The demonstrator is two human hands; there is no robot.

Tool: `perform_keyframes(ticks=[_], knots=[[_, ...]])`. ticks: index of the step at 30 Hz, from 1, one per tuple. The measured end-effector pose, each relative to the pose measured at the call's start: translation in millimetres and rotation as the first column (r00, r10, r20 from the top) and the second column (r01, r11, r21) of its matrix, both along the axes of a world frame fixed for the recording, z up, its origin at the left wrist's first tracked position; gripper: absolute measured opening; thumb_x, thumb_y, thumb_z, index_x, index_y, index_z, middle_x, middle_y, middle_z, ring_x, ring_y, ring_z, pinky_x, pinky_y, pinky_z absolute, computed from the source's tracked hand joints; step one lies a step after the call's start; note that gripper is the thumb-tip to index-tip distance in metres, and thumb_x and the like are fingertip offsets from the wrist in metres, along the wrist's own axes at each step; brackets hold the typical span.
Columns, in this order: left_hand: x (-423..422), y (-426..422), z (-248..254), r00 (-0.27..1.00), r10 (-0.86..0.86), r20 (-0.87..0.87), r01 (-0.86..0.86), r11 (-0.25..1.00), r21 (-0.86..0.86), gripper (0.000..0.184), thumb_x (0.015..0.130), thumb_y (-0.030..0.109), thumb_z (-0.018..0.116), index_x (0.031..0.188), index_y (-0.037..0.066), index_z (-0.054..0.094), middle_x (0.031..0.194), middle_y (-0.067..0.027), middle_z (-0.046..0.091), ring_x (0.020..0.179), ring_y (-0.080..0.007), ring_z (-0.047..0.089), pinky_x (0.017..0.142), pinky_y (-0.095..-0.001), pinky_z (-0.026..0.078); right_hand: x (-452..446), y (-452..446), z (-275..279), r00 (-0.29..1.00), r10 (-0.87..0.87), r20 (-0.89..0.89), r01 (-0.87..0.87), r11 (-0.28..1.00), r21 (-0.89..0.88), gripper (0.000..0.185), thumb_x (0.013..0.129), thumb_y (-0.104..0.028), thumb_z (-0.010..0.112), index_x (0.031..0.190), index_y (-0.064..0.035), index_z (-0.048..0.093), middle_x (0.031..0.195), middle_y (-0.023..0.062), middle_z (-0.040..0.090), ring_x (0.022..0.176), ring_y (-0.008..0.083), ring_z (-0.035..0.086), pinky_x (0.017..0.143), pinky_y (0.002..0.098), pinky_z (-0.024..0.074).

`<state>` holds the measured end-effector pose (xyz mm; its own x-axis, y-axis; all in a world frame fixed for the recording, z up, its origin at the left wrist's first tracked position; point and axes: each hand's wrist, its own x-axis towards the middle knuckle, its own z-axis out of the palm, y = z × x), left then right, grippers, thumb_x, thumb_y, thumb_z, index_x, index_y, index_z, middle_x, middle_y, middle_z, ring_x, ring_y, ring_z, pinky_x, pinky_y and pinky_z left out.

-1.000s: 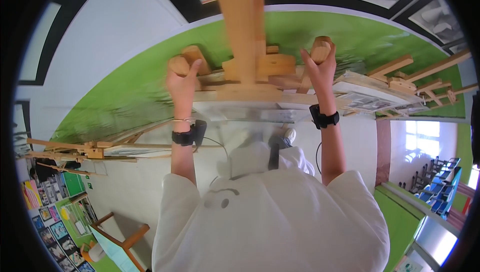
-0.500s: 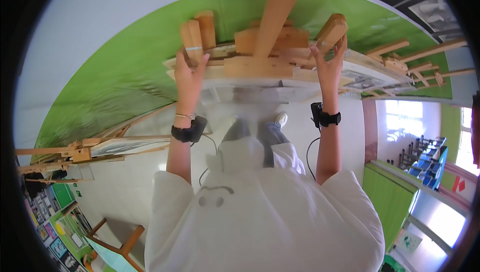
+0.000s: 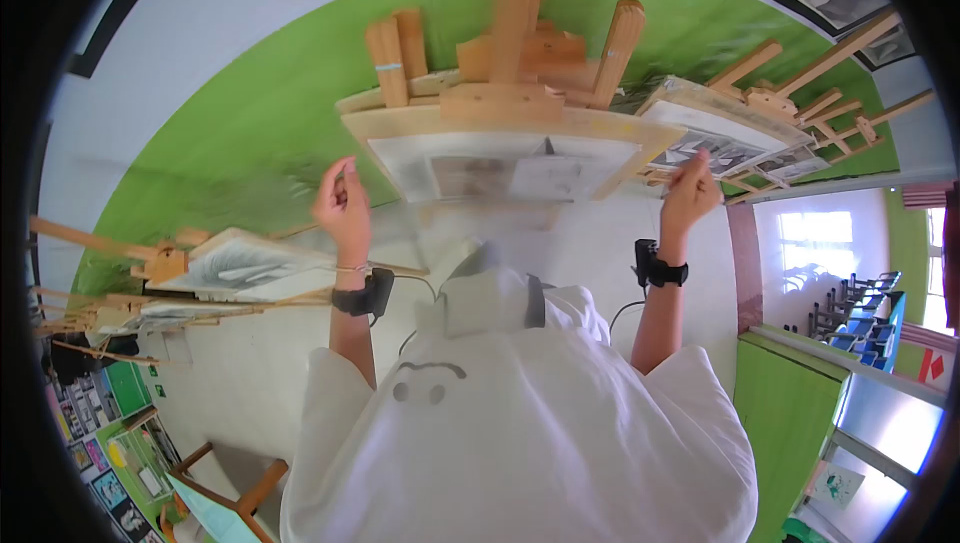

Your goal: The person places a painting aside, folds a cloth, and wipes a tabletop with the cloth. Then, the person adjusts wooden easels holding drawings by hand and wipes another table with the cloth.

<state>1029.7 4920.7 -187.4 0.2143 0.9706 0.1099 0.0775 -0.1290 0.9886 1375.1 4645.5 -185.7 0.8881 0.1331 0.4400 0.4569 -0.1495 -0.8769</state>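
Observation:
A wooden easel (image 3: 515,13) stands in front of me, holding a board with a pencil drawing (image 3: 490,165) under its wooden clamp (image 3: 500,103). To the left of the board, my left hand (image 3: 343,211) is raised with fingers loosely curled and nothing visible in it. My right hand (image 3: 690,195) hangs beyond the board's right edge, its fingers folded together, in front of a neighbouring drawing (image 3: 705,148). Neither hand appears to touch the easel. Upright wooden pieces (image 3: 390,63) rise behind the board on the left, and another wooden post (image 3: 618,51) on the right.
More easels with drawings stand at the left (image 3: 245,265) and at the right (image 3: 790,103). A green wall (image 3: 230,113) lies behind. A wooden-framed stool or table (image 3: 235,503) is at lower left, a green cabinet (image 3: 790,433) at lower right, blue chairs (image 3: 870,328) beyond.
Both hands have come away from the wooden pieces on the easel's two sides and dropped back toward me, fingers curling in. More of the drawing's face now shows.

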Motion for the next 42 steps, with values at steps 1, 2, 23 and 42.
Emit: perform_keyframes(ticks=[1, 2, 23, 42], knots=[[-13, -16, 0, 0.998, 0.048, 0.031, -0.05, 0.998, 0.047, 0.016, 0.09, 0.016, 0.063, 0.099, 0.003, 0.062, 0.074, 0.0009, 0.055, 0.059, -0.0021, 0.045, 0.049, -0.0195, 0.033, -7, -11, 11, 0.999, -0.029, 0.027, 0.028, 1.0, 0.008, 0.04, 0.098, -0.021, 0.055, 0.065, 0.0009, 0.05, 0.058, 0.0012, 0.047, 0.057, 0.0075, 0.04, 0.052, 0.027, 0.0308], [-21, -27, -6, 0.993, 0.092, 0.071, -0.099, 0.99, 0.098, 0.011, 0.091, 0.014, 0.059, 0.092, 0.003, 0.059, 0.068, 0.0023, 0.049, 0.056, -0.0015, 0.038, 0.047, -0.0201, 0.026, -11, -19, 16, 0.996, -0.06, 0.059, 0.058, 0.998, 0.022, 0.052, 0.1, -0.021, 0.052, 0.053, 0.0001, 0.044, 0.047, -0.0027, 0.038, 0.048, 0.0055, 0.031, 0.045, 0.0269, 0.0237], [-353, -140, 140, 0.776, 0.401, 0.486, -0.63, 0.504, 0.59, 0.025, 0.068, 0.014, 0.039, 0.055, 0.015, 0.017, 0.056, 0.0017, 0.014, 0.05, -0.0113, 0.016, 0.05, -0.0294, 0.012, -172, -107, 159, 0.989, -0.039, 0.14, -0.091, 0.582, 0.808, 0.048, 0.09, -0.019, 0.043, 0.048, -0.0175, 0.019, 0.04, 0.0, 0.016, 0.04, 0.0124, 0.015, 0.048, 0.0278, 0.0195], [-702, -188, 156, 0.516, 0.682, 0.518, -0.818, 0.214, 0.533, 0.027, 0.067, 0.014, 0.039, 0.056, 0.013, 0.015, 0.056, 0.0002, 0.011, 0.051, -0.0116, 0.011, 0.05, -0.0291, 0.011, -536, 70, 213, 0.838, 0.378, 0.392, -0.542, 0.51, 0.667, 0.051, 0.09, -0.026, 0.039, 0.043, -0.0191, 0.021, 0.036, -0.0024, 0.016, 0.037, 0.0117, 0.01, 0.044, 0.0282, 0.0161]])
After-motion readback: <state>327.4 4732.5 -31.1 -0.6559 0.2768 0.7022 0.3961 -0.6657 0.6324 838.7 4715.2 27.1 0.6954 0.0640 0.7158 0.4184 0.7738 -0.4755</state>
